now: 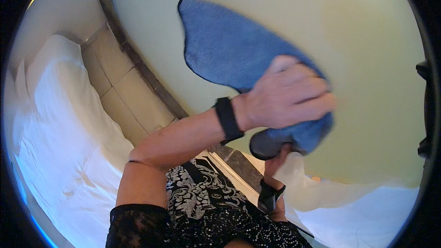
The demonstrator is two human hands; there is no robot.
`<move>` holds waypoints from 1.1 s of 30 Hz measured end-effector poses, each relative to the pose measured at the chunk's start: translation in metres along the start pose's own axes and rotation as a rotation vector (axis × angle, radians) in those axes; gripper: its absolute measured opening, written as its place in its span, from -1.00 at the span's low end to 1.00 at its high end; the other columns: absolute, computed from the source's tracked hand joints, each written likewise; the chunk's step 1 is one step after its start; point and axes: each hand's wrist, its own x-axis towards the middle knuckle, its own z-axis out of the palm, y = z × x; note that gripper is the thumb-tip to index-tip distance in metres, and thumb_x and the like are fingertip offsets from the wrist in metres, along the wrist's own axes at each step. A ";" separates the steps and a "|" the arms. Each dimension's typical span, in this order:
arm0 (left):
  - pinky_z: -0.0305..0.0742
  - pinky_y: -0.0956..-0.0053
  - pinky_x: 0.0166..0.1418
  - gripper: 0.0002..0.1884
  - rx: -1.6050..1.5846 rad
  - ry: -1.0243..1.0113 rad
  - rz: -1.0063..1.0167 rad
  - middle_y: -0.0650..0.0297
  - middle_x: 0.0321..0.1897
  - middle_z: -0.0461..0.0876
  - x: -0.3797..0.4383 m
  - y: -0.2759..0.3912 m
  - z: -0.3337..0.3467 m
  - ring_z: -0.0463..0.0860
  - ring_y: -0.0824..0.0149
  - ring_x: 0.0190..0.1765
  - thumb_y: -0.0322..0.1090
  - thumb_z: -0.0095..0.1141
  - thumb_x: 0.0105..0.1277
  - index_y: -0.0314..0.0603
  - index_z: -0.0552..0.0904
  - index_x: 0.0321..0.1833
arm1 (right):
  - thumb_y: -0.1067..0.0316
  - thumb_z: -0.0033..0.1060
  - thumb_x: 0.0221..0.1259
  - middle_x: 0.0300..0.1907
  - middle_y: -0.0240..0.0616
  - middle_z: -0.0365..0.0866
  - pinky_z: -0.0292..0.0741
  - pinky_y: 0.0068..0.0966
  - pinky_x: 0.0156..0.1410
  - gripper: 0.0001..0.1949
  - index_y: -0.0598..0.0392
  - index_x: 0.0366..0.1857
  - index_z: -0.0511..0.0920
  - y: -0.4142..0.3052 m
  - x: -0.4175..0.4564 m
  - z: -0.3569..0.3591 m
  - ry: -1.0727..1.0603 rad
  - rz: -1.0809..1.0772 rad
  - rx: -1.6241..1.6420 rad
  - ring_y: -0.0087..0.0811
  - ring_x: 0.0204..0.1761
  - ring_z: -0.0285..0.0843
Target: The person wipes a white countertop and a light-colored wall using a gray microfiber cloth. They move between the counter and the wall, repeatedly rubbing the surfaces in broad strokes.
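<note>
A blue cloth with a dark edge [227, 41] lies spread against a broad, smooth, pale green surface [361, 75]. My left hand [293, 93] is on the cloth, fingers curled and slightly blurred, bunching it towards its lower right end. A black band circles the left wrist. Below the bunched end, my right hand [279, 158] is partly hidden behind the cloth and a dark rounded part [267, 143], which may be a fold of it or a separate object. What the right hand grips cannot be made out. Its wrist also wears a black band.
White fabric [69, 110] hangs or drapes at the left, beside beige floor tiles [120, 82]. A dark brown strip [137, 62] borders the pale surface. More white fabric [358, 210] is at the lower right, close to my right hand. Dark fittings [423, 70] sit at the right rim.
</note>
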 end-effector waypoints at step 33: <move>0.42 0.28 -0.17 -0.72 -0.095 -0.883 -0.944 0.14 -0.31 0.52 -0.229 -0.023 -0.114 0.56 0.06 -0.26 -0.57 0.14 -0.10 -0.15 0.54 -0.26 | 0.36 0.13 0.24 -0.03 -0.34 0.52 0.29 -0.61 0.17 -0.64 0.26 0.08 0.46 0.014 -0.023 0.058 -0.081 0.330 -0.099 -0.53 0.00 0.40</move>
